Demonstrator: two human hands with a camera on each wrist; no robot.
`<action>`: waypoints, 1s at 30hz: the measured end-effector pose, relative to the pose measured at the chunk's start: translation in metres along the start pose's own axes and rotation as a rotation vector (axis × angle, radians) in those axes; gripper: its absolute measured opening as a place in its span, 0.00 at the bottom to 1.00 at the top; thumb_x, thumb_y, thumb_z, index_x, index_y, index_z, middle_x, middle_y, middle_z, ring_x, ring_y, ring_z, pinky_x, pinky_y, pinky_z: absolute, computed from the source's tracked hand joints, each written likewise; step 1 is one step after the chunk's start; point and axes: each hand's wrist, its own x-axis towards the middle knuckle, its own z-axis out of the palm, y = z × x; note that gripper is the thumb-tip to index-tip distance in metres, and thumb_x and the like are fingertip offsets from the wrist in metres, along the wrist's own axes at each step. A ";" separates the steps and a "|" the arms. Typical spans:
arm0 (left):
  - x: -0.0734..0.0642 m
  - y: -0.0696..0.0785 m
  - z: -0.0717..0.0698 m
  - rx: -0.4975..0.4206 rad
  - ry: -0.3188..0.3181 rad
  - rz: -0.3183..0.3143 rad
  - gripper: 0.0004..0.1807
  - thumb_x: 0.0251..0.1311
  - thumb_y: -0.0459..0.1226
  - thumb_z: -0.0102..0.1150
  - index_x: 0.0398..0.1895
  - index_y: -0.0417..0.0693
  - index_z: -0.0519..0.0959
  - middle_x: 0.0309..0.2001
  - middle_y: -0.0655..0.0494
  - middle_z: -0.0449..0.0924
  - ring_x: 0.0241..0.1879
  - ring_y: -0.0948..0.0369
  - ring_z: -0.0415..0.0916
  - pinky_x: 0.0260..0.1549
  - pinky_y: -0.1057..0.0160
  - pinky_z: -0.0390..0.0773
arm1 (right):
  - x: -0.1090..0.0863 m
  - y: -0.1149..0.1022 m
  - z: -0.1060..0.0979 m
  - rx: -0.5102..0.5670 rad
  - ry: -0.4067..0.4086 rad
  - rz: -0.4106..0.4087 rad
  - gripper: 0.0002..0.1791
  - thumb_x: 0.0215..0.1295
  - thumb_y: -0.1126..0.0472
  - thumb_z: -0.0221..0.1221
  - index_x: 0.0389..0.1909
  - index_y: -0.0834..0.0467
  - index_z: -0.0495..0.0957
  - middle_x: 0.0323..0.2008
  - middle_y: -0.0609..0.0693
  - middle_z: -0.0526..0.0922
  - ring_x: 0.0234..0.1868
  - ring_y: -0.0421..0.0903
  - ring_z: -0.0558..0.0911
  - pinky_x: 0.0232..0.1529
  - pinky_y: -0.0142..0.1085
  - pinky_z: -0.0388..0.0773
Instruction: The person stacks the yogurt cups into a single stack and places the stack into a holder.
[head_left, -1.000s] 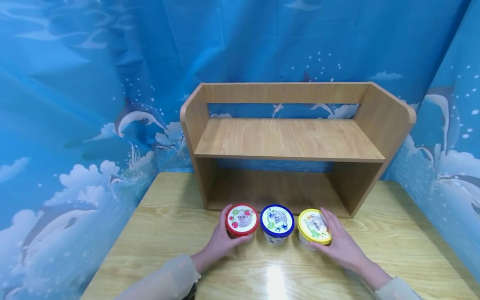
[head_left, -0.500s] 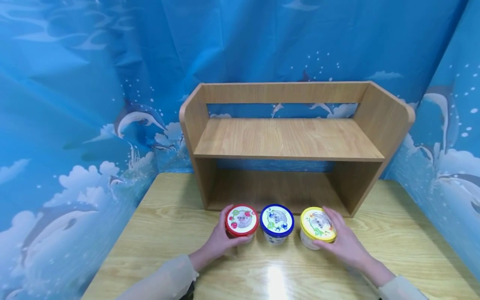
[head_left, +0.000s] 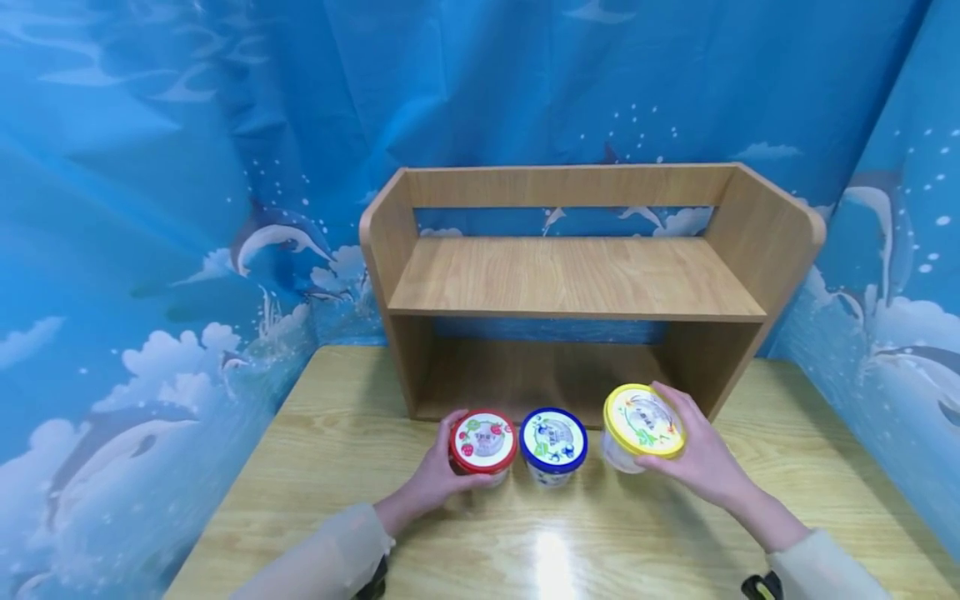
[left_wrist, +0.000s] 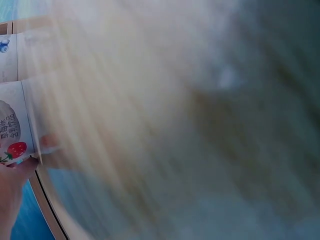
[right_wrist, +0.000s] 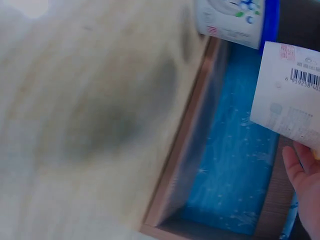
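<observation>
Three white paper tubs with printed fruit lids stand in a row in the head view. My left hand [head_left: 435, 479] holds the red-lidded tub [head_left: 483, 443], thumb at the front and fingers around its left side. In the left wrist view a strawberry print shows on that tub [left_wrist: 10, 125]. The blue-lidded tub [head_left: 554, 443] stands in the middle, untouched. My right hand [head_left: 699, 458] grips the yellow-lidded tub [head_left: 643, 421] by its lid rim, raised above the table. In the right wrist view its barcode side [right_wrist: 287, 95] faces the camera, with the fingers [right_wrist: 295, 167] below.
A two-level wooden shelf [head_left: 577, 279] stands just behind the tubs, its side panels at left and right. The wooden table [head_left: 315, 450] spreads in front and to both sides. A blue dolphin-print sheet [head_left: 247, 125] hangs behind and at the sides.
My right hand has lifted the yellow-lidded tub off the table and carried it slightly right, toward the shelf. The left hand and the other two tubs have stayed put.
</observation>
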 end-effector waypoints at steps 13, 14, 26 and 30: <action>0.004 -0.020 0.001 0.008 -0.004 0.007 0.55 0.45 0.41 0.78 0.73 0.55 0.50 0.65 0.47 0.65 0.63 0.48 0.64 0.63 0.42 0.62 | 0.030 -0.022 0.001 0.074 -0.043 -0.052 0.57 0.35 0.56 0.81 0.68 0.61 0.61 0.61 0.55 0.70 0.57 0.52 0.71 0.56 0.38 0.69; 0.005 -0.021 0.001 0.010 -0.005 0.012 0.56 0.45 0.42 0.78 0.73 0.54 0.50 0.65 0.47 0.65 0.63 0.48 0.64 0.62 0.41 0.62 | 0.032 -0.024 0.003 0.081 -0.044 -0.063 0.57 0.35 0.56 0.81 0.68 0.61 0.61 0.61 0.55 0.70 0.57 0.53 0.71 0.56 0.43 0.70; 0.005 -0.020 0.000 0.033 -0.019 0.008 0.55 0.45 0.45 0.78 0.73 0.55 0.50 0.65 0.47 0.65 0.64 0.48 0.63 0.63 0.42 0.61 | 0.052 -0.042 0.015 0.152 -0.090 -0.107 0.57 0.34 0.55 0.81 0.68 0.60 0.60 0.62 0.57 0.69 0.59 0.57 0.72 0.55 0.59 0.70; 0.006 -0.020 0.000 0.022 -0.025 0.010 0.55 0.46 0.43 0.77 0.73 0.54 0.50 0.65 0.47 0.65 0.64 0.48 0.64 0.64 0.42 0.60 | 0.057 -0.046 0.019 0.164 -0.099 -0.095 0.57 0.35 0.55 0.80 0.69 0.59 0.60 0.62 0.57 0.68 0.59 0.58 0.72 0.55 0.59 0.70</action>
